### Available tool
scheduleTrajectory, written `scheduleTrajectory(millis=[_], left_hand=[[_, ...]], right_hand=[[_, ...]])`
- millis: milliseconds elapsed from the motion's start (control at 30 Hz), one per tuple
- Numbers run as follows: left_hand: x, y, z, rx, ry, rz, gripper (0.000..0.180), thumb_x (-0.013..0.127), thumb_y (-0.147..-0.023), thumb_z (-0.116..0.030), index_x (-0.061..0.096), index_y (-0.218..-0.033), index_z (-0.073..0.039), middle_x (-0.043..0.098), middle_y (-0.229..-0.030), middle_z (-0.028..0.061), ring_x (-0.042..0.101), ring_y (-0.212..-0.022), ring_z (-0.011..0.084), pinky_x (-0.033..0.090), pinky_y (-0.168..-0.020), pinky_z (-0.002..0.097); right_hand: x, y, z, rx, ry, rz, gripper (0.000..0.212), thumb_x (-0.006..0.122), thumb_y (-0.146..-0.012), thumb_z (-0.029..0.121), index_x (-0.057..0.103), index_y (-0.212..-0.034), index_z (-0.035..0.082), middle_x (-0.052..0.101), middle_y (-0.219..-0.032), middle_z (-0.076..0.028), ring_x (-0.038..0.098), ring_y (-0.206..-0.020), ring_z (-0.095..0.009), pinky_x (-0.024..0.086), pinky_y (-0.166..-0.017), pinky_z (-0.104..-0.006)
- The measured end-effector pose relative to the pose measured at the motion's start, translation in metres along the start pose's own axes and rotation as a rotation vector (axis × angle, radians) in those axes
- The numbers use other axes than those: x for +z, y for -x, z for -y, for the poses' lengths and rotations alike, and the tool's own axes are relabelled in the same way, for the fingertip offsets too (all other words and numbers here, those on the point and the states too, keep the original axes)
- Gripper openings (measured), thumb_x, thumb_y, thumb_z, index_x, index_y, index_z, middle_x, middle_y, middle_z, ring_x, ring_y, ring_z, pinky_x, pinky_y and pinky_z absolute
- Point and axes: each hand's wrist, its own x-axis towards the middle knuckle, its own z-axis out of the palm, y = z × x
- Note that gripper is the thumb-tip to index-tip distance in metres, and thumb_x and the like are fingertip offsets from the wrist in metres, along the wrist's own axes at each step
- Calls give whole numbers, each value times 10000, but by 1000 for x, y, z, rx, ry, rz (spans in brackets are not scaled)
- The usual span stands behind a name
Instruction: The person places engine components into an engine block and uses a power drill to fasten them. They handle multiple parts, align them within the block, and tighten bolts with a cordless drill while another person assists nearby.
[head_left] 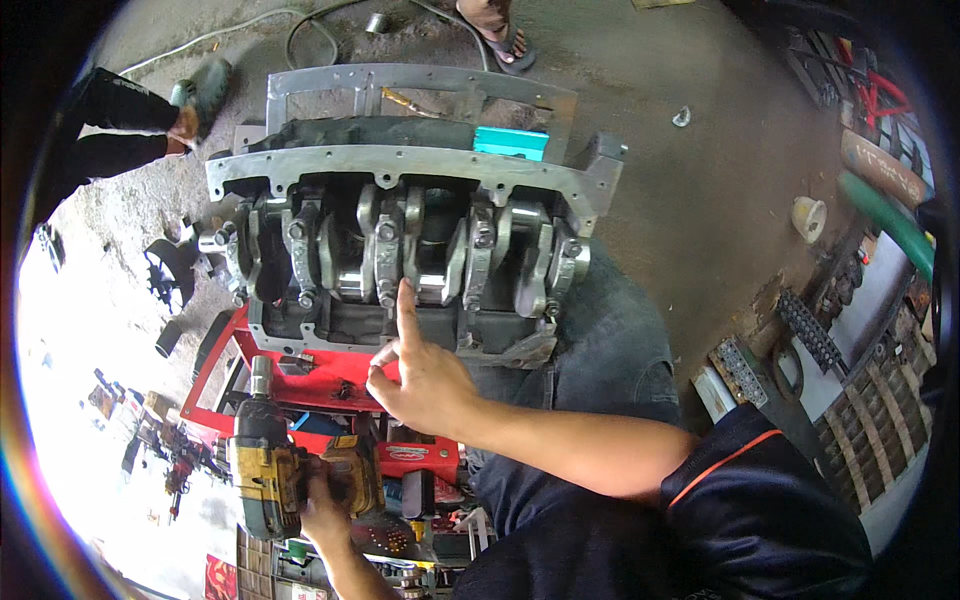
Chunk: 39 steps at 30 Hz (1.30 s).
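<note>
An engine block (pixel 400 160) lies with its crankshaft side up, and the crankshaft (pixel 350 283) runs across it under several bolted bearing caps (pixel 388 245). My right hand (pixel 425 385) has its index finger stretched out, the tip at the lower bolt of the middle cap; the other fingers are partly curled and hold nothing. Whether the fingertip touches the metal I cannot tell. At the lower left, my left hand (pixel 322 508) grips a yellow and black cordless impact wrench (pixel 268 465). Its socket (pixel 261 378) points toward the block, apart from it.
Below the block stands a red tool cart (pixel 415 455) with tools. A teal box (pixel 510 143) sits on the block's far side, near a metal frame (pixel 350 78). Two other people's feet (pixel 205 95) (pixel 510 45) show beyond. Parts and a green cylinder (pixel 885 220) lie at the right.
</note>
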Motion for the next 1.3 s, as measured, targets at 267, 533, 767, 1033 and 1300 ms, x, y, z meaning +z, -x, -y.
scheduleTrajectory(millis=[267,533,767,1033,1300], left_hand=[[-1,-1,10,292,-237,-43,242,692,-981,-290,710,-964,-50,651,-883,10,564,-774,134,485,-720,313],[0,5,-6,155,-124,-4,203,675,-993,-243,677,-914,-56,623,-858,20,552,-764,162,464,-702,346],[9,20,1,261,-93,92,213,666,-989,-191,693,-1129,-32,693,-1104,70,638,-985,235,506,-939,396],[68,37,-19,682,-332,488,639,775,-750,-76,547,-1341,4,659,-1239,170,665,-1120,339,518,-1004,447],[124,40,-27,851,-551,583,443,804,-816,-162,657,-1219,-54,718,-1071,181,714,-969,346,571,-872,456]], right_hand=[[-33,24,-11,117,8,-113,1167,687,-925,274,-232,-1562,-61,760,-1122,-134,733,-978,-383,579,-898,-430],[-29,49,-16,136,10,-3,1171,691,-931,304,-223,-1566,-59,759,-1118,-129,724,-953,-398,577,-882,-444],[-38,62,-22,88,-47,90,968,664,-969,413,97,-1605,-46,756,-1126,-126,740,-847,-329,583,-828,-428],[-30,60,-4,286,-1144,38,491,706,-1006,340,483,-1354,75,644,-1182,-74,653,-1107,-181,530,-966,-358],[-45,40,-41,436,-1418,80,364,745,-946,304,616,-1195,71,696,-1052,-65,673,-963,-170,537,-917,-380]])
